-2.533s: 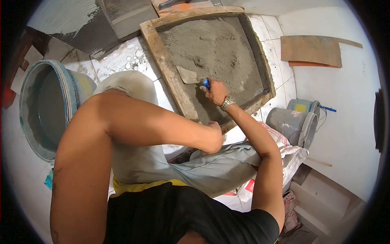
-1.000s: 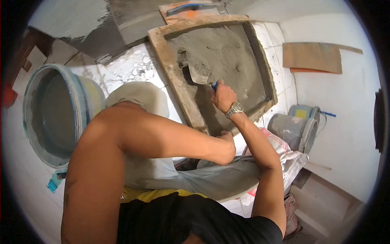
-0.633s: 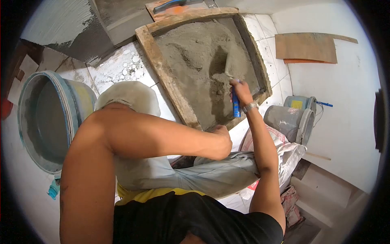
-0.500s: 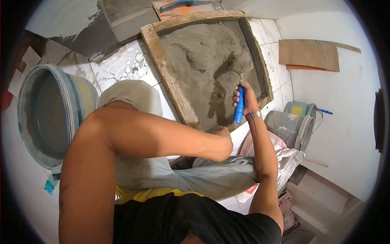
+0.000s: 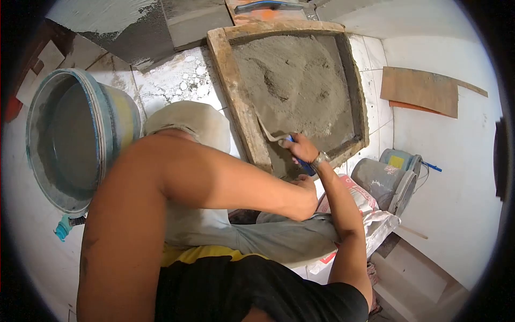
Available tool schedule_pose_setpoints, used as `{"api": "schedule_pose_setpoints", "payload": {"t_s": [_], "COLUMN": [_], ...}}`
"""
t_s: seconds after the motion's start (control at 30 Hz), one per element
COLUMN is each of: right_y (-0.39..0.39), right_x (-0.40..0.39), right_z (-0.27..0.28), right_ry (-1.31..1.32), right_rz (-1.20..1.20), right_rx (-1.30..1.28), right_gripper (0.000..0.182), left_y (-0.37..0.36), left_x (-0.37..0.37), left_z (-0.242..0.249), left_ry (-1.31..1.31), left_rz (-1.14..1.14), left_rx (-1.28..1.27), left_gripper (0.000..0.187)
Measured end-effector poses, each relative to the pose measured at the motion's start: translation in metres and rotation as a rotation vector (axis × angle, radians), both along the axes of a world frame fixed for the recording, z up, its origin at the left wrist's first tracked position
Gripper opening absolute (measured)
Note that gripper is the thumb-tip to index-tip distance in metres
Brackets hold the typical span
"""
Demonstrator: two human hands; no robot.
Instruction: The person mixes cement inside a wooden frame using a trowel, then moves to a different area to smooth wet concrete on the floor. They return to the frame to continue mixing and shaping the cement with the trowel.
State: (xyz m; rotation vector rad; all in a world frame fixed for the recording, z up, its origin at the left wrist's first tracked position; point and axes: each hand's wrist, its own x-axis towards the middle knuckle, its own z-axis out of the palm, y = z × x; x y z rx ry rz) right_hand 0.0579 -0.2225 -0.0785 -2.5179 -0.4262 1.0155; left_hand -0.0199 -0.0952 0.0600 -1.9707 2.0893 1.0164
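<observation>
My right hand (image 5: 303,148) is wrapped round the blue handle of a trowel (image 5: 268,134). The trowel's blade, seen nearly edge-on, lies along the left inner side of a wooden mixing box (image 5: 238,102). Grey mortar (image 5: 300,80) fills the box, heaped toward the back and right, with thinner wet mix at the near left. My left hand (image 5: 307,185) sits at the box's near edge, just below the trowel handle, its fingers curled. What those fingers grip is hidden.
At the left stands a large bucket (image 5: 110,112) with grey contents. Two more buckets (image 5: 375,174) lie at the right beside a printed sack (image 5: 354,196). Behind the box is a float with a blue handle (image 5: 268,5). A brown board (image 5: 418,91) leans on the right wall.
My right hand has swung the trowel from the right part of the box to the near left, turning the blade edge-on. My left hand stays at the near edge. The view has shifted slightly.
</observation>
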Motion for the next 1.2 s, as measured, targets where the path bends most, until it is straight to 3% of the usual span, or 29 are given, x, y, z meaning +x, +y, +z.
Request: {"api": "schedule_pose_setpoints", "payload": {"t_s": [0.07, 0.2, 0.4, 0.47, 0.63, 0.77, 0.83, 0.87, 0.93, 1.03, 1.2], "right_y": [0.031, 0.042, 0.082, 0.099, 0.086, 0.045, 0.017, 0.004, -0.016, -0.002, 0.036], "right_x": [0.009, 0.037, 0.078, 0.078, 0.041, 0.015, 0.006, 0.0, -0.009, -0.008, 0.021], "right_z": [0.015, 0.007, -0.009, -0.021, -0.024, 0.001, 0.006, 0.006, 0.002, 0.0, -0.003], "right_ry": [0.645, 0.669, 0.607, 0.484, 0.465, 0.423, 0.205, 0.206, -0.165, -0.243, -0.294], "right_rz": [-0.626, -0.581, -0.456, -0.566, -0.849, -0.823, -0.463, -0.468, -0.008, 0.064, -0.03], "right_rx": [0.188, 0.291, 0.207, 0.208, 0.327, 0.188, -0.019, -0.02, -0.13, -0.346, -0.407], "right_gripper": [0.028, 0.03, 0.03, 0.029, 0.027, 0.026, 0.03, 0.03, 0.034, 0.04, 0.039], "left_y": [0.0, 0.003, 0.009, 0.009, -0.008, 0.005, 0.005, 0.004, 0.009, 0.009, 0.0], "left_x": [0.001, 0.0, -0.001, -0.001, -0.006, 0.0, -0.005, -0.008, -0.008, -0.005, -0.005], "left_z": [0.0, -0.001, -0.001, -0.001, -0.011, 0.003, 0.003, 0.002, 0.006, 0.009, -0.003], "left_ry": [-0.023, -0.056, -0.02, 0.055, -0.012, -0.086, -0.07, -0.057, -0.019, 0.002, 0.014], "left_rz": [-0.005, -0.046, -0.11, -0.059, -0.006, -0.048, -0.055, -0.065, -0.06, -0.072, -0.019], "left_rx": [-0.049, 0.005, 0.029, 0.018, 0.02, 0.031, 0.02, 0.011, -0.017, -0.011, -0.002], "left_gripper": [0.038, 0.041, 0.041, 0.038, 0.037, 0.037, 0.038, 0.038, 0.038, 0.037, 0.038]}}
